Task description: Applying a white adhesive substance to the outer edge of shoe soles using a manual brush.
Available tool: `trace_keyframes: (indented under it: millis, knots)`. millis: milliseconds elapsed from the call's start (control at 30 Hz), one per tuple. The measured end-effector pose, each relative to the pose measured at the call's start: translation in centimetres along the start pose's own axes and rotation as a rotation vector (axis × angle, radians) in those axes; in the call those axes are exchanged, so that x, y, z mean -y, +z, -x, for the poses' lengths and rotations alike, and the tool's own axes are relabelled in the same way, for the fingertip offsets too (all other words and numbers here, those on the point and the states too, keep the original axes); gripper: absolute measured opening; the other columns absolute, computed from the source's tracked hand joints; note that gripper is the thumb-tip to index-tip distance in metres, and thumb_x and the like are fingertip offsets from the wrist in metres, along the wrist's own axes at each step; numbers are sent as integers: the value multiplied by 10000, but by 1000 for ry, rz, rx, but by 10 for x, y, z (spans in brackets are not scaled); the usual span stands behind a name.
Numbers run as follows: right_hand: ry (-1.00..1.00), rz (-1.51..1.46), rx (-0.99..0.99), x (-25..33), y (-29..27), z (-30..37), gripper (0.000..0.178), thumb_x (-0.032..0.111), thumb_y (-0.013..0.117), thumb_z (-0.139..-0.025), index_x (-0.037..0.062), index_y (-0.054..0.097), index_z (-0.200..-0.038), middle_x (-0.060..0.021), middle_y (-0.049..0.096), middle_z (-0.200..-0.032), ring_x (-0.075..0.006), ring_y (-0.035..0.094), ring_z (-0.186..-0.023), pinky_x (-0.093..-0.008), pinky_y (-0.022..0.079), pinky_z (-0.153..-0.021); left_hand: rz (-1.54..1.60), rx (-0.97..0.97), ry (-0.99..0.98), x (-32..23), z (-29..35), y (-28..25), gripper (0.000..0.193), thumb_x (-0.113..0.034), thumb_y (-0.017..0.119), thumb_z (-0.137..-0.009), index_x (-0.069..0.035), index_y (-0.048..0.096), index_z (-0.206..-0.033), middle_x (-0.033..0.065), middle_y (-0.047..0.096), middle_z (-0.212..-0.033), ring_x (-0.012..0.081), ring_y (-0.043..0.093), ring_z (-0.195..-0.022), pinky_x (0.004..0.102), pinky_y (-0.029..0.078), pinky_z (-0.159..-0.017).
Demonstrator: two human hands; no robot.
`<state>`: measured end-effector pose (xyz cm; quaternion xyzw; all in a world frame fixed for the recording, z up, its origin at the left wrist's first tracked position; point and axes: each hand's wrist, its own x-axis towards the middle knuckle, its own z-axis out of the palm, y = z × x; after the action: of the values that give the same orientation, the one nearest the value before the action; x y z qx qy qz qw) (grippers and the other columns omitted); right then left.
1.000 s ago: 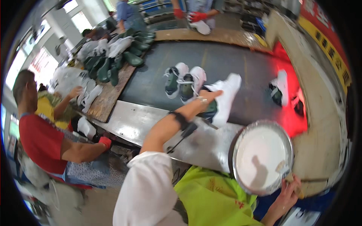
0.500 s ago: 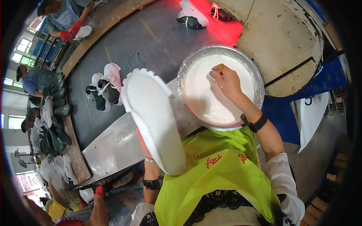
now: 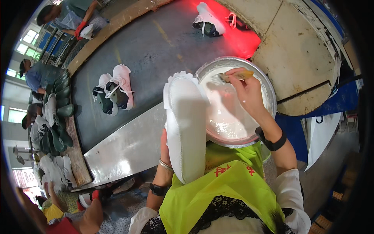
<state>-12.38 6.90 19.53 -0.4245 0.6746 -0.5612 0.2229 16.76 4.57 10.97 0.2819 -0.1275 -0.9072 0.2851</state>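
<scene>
A white shoe (image 3: pixel 187 124) is held up in front of me, its flat pale underside facing me and its scalloped edge at the far end. My left hand (image 3: pixel 166 147) grips it from the left and behind; most of those fingers are hidden by the shoe. My right hand (image 3: pixel 246 91) pinches a brush with a yellowish handle (image 3: pixel 244 74). The brush head points left over a round metal basin (image 3: pixel 274 99) holding thick white liquid (image 3: pixel 233 121). Between the hands, the shoe's right edge overlaps the basin's left rim.
A dark belt (image 3: pixel 150 58) carries a pair of pink-and-white shoes (image 3: pixel 121 80) and another shoe (image 3: pixel 210 20) near red light. A worn beige board (image 3: pixel 300 50) lies at the right. Several shoes and dark green lasts (image 3: pixel 60 140) line the left edge, where co-workers handle shoes.
The shoe has moved right and turned more upright, up to the basin. My right hand has shifted slightly right, with the brush swung to point left. The view has shifted a little.
</scene>
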Motion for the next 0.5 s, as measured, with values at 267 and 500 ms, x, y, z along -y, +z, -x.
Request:
trace_keyframes:
  millis: [267,500]
  knots:
    - [-407,-302,209,47,30,29,151,-41,608,-841,-8,615,-989,-85,644,-942,-162,616,-882,-282,483,-802,-186,-5,-28,-4,-2,16,687,-578,323,-959,-72,370,-1421,136,509,-1352,271,541,-1188,416,452,-996]
    - [-446,-217,324,53,9,5,116,21,587,-882,-4,610,-993,-74,651,-902,-144,608,-816,-279,487,-745,-283,-22,-69,-12,-3,12,695,-590,320,-956,-73,373,-1417,129,522,-1340,262,556,-1169,411,469,-980]
